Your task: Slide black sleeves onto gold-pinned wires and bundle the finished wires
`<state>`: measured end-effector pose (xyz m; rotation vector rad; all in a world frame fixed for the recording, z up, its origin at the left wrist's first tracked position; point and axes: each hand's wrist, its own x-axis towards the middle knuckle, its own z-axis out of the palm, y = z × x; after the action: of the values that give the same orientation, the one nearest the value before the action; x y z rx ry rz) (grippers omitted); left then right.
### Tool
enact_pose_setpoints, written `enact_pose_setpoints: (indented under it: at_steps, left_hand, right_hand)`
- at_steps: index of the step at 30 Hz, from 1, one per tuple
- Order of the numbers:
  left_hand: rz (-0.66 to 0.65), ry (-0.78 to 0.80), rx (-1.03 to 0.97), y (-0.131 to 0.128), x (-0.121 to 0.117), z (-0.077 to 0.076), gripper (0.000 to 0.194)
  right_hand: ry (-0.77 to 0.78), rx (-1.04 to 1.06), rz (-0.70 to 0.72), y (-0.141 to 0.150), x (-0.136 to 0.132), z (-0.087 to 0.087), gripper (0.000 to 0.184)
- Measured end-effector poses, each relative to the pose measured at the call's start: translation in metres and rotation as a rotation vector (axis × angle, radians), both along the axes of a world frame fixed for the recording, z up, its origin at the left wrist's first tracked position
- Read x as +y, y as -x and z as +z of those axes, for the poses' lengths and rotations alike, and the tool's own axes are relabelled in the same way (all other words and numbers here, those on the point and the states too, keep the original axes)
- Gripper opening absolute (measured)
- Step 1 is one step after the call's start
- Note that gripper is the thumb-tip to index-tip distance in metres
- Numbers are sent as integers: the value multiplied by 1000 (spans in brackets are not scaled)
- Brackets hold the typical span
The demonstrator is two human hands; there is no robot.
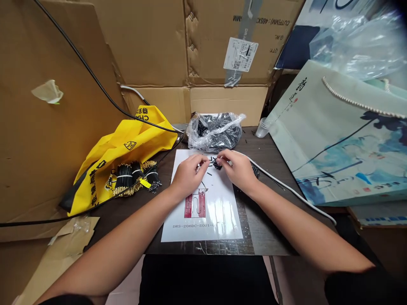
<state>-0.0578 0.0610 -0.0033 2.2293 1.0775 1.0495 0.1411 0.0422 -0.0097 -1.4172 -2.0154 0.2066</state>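
The right hand [237, 169] is pinched narrow, fingertips closed on a small black cluster [217, 165] whose exact form is too small to tell. The left hand [190, 176] faces it, also narrow, with its fingertips almost meeting the cluster; whatever it holds is small, pale and unclear. Both hands sit low over the upper part of a white printed sheet [219, 228], where short black pieces [209, 173] lie scattered. Working this close to the paper keeps the dark pieces in plain contrast and gives any dropped piece a short fall.

The sheet lies on a dark worktop [260, 228] and shows a red diagram and a printed code. Just beyond the sheet sits a clear plastic bag [214, 132] packed with black wires. To the sheet's left, bundled black wires with gold ends [132, 180] and a yellow tag [145, 183] rest on a crumpled yellow bag [127, 144]. To its right run a white cable [292, 192] and a large painted paper bag [337, 135]. Cardboard [159, 42] rises behind everything.
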Motion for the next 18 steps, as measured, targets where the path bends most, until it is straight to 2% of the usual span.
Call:
enact_pose_setpoints:
  at_steps: [2,6,10,13,18]
  left_hand:
    - [-67,-3,43,4,-5,-1,15]
    - [-115,-63,54,10,-10,-1,13]
    - [-169,-122,52,9,-11,-1,12]
    - [-182,-167,77,7,-14,-3,11]
    - [-196,-245,128,6,-19,-3,11]
  right_hand:
    - [-11,76,45,-5,-16,-2,12]
    - [-99,164,121,-9,-36,-7,15]
    - [-168,151,191,-9,-38,-13,12]
    - [-208,116,189,-9,-39,-15,9]
    - [-201,145,170,-7,-45,-7,12]
